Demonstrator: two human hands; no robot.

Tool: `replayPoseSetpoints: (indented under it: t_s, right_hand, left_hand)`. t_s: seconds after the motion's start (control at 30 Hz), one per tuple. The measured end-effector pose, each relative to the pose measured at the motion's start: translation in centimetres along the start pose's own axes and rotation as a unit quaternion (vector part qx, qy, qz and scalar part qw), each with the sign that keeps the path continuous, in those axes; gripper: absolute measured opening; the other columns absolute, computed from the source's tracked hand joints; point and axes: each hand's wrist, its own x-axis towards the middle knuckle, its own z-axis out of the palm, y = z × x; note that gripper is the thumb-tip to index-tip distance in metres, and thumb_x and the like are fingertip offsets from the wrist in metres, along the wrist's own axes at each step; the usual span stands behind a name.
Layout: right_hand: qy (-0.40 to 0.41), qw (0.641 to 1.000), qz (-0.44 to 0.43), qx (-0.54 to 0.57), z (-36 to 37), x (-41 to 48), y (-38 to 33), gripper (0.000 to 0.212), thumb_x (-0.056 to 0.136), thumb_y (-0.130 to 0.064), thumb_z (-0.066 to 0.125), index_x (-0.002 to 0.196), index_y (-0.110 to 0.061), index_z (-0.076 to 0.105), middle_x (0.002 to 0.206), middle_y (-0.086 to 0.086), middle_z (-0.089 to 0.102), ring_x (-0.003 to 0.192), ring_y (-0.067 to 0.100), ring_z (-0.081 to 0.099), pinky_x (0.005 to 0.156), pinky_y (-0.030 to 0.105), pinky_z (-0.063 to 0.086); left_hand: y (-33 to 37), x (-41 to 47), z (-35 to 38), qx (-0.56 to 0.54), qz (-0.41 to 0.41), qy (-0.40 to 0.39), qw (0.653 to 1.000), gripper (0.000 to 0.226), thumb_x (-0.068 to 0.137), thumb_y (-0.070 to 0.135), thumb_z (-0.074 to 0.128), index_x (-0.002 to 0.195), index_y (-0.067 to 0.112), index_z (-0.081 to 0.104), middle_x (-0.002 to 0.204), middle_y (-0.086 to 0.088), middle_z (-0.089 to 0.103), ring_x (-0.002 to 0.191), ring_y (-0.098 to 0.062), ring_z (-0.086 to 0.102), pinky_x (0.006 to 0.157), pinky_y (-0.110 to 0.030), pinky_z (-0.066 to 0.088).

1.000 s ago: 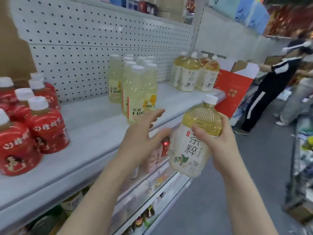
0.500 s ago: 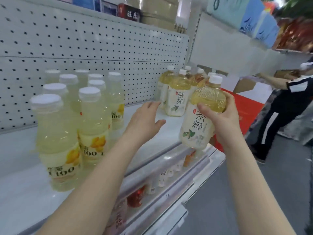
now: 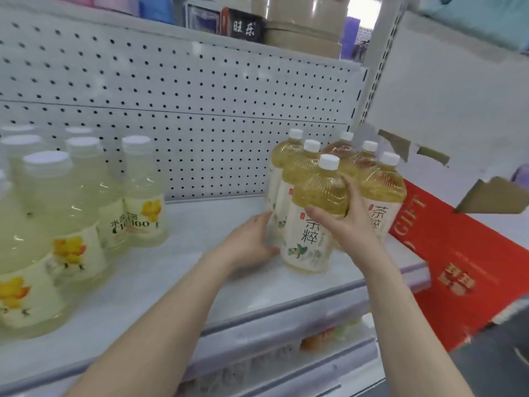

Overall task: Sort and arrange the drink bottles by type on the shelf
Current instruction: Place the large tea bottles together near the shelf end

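My right hand's fingers (image 3: 317,214) are curled round the amber shoulder of a tea bottle (image 3: 307,239), the thumb in front and the others wrapped behind, so the right hand (image 3: 347,227) is grasping it just above the white label. The bottle stands upright with its white cap on top and its base down at the shelf (image 3: 171,282); I cannot tell whether it is resting its weight there. At nine o'clock from it my left hand (image 3: 250,242) is released, fingers straight, palm turned toward the bottle, thumb near its base. The fingertips reach the lower label of the nearest of the other tea bottles (image 3: 382,186); whether they press on it I cannot tell. Those five bottles stand clustered from eleven to two o'clock of the held one, touching it, near the shelf's right end. Well apart at nine o'clock stand the pale lemon bottles (image 3: 143,196), a group with white caps and yellow fruit on the labels, blurred toward the left edge. Behind everything rises a white pegboard (image 3: 200,96). At four o'clock a red gift box (image 3: 472,267) leans beyond the shelf end. At twelve, high up, dark and tan boxes (image 3: 243,27) sit on the tier above. At six, a lower shelf (image 3: 286,353) shows blurred goods.
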Motion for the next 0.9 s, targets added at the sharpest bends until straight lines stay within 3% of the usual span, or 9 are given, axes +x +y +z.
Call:
replayPoseSetpoints:
  t_s: [0.1,0.17,0.23,0.3,0.4,0.53,0.67,0.8,0.9]
  right_hand:
    - [-0.046,0.996,-0.027,-0.073,-1.3,0.4,-0.4,0.087,0.088,-0.034,0.078,0.156,-0.035,0.024,0.14,-0.03,0.034,0.132,-0.004,0.031,0.112,0.028,0.033]
    - [-0.046,0.993,-0.039,-0.106,-1.3,0.3,-0.8,0.089,0.092,-0.037,0.073,0.161,-0.031,0.016,0.155,-0.02,0.03,0.139,-0.001,0.027,0.119,0.031,0.028]
    - [-0.02,0.993,-0.031,-0.114,-0.2,0.5,-1.4,0.096,0.087,-0.056,0.07,0.161,-0.028,0.015,0.165,-0.007,0.025,0.15,0.01,0.024,0.122,0.037,0.026]
    - [0.021,0.992,-0.015,-0.122,1.1,1.0,-1.4,0.102,0.081,-0.07,0.068,0.159,-0.023,0.021,0.16,0.0,0.029,0.149,0.017,0.028,0.121,0.042,0.031]
    - [0.07,0.987,-0.06,-0.13,2.0,2.2,-0.3,0.086,0.082,-0.062,0.07,0.149,-0.018,0.036,0.142,-0.001,0.042,0.134,0.017,0.039,0.113,0.037,0.036]
    - [0.069,0.986,-0.096,-0.117,1.6,3.4,1.0,0.075,0.084,-0.053,0.073,0.143,-0.017,0.043,0.129,-0.007,0.045,0.124,0.011,0.041,0.107,0.033,0.035]
    - [0.051,0.983,-0.113,-0.134,1.2,3.2,1.2,0.078,0.087,-0.056,0.07,0.148,-0.018,0.039,0.127,-0.015,0.036,0.122,0.003,0.032,0.104,0.025,0.026]
    - [0.036,0.983,-0.1,-0.148,0.9,3.0,1.0,0.082,0.089,-0.06,0.067,0.152,-0.018,0.034,0.145,-0.003,0.042,0.139,0.014,0.035,0.106,0.024,0.024]
    - [0.035,0.982,-0.082,-0.167,0.8,2.8,0.5,0.088,0.089,-0.063,0.065,0.156,-0.018,0.029,0.156,0.002,0.038,0.146,0.02,0.034,0.113,0.033,0.028]
  left_hand:
    - [0.5,0.9,0.6,-0.056,0.009,-0.066,0.996,0.111,0.079,0.027,0.08,0.157,0.025,0.0,0.158,0.005,0.03,0.133,-0.006,0.036,0.103,-0.014,0.029]
    - [0.9,1.3,0.9,-0.076,0.011,-0.083,0.994,0.12,0.075,0.024,0.084,0.156,0.023,-0.005,0.153,0.006,0.036,0.128,-0.003,0.04,0.097,-0.01,0.033]
    - [1.3,1.5,1.2,-0.098,0.019,-0.073,0.992,0.123,0.074,0.023,0.085,0.155,0.023,-0.007,0.148,0.009,0.042,0.129,-0.005,0.044,0.094,-0.008,0.036]
    - [1.6,1.4,1.5,-0.109,0.023,-0.058,0.992,0.122,0.075,0.025,0.084,0.155,0.028,-0.007,0.145,0.012,0.046,0.129,-0.007,0.047,0.098,-0.015,0.039]
    - [1.6,1.2,2.2,-0.119,0.023,-0.039,0.992,0.115,0.073,0.027,0.084,0.155,0.034,0.003,0.14,0.013,0.052,0.123,-0.007,0.054,0.102,-0.025,0.046]
    - [1.6,1.1,3.0,-0.133,0.008,-0.016,0.991,0.094,0.077,0.022,0.082,0.148,0.032,0.021,0.127,0.017,0.059,0.111,0.0,0.06,0.091,-0.016,0.049]
    - [2.0,0.8,3.1,-0.115,0.005,-0.001,0.993,0.096,0.078,0.026,0.08,0.151,0.036,0.017,0.132,0.015,0.059,0.116,-0.006,0.06,0.097,-0.024,0.048]
    - [2.4,-0.3,2.6,-0.074,0.009,0.005,0.997,0.088,0.083,0.033,0.076,0.152,0.034,0.021,0.142,0.012,0.053,0.126,-0.011,0.054,0.099,-0.023,0.042]
    - [2.0,-1.8,1.8,0.022,-0.001,0.004,1.0,0.083,0.088,0.038,0.071,0.155,0.026,0.023,0.156,0.005,0.037,0.139,-0.016,0.041,0.109,-0.027,0.035]
